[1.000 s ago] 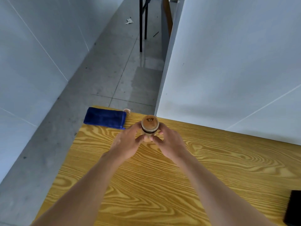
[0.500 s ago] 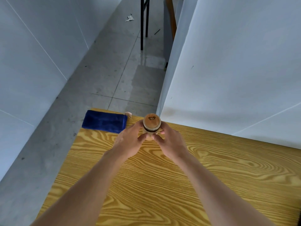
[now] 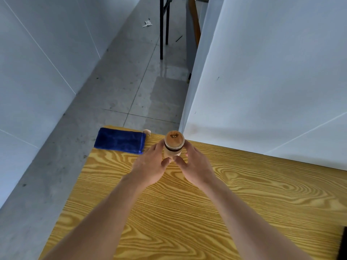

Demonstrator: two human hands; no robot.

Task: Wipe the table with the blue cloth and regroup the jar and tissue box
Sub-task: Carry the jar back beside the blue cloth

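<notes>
A small jar (image 3: 173, 144) with a round wooden lid stands upright near the far edge of the yellow wood-grain table (image 3: 187, 212). My left hand (image 3: 150, 168) wraps its left side and my right hand (image 3: 195, 168) wraps its right side, thumbs meeting in front of it. The folded blue cloth (image 3: 120, 140) lies flat at the table's far left corner, a short way left of the jar. No tissue box shows as such.
A white partition wall (image 3: 262, 81) rises right behind the table's far edge. A small pale object (image 3: 147, 131) sits at the cloth's far right corner. A dark object (image 3: 342, 244) is cut off at the right edge. Grey floor lies to the left.
Both hands stay cupped around the jar, which keeps its spot near the far edge. The camera has shifted slightly, so the dark object at the right edge slid partly out of view.
</notes>
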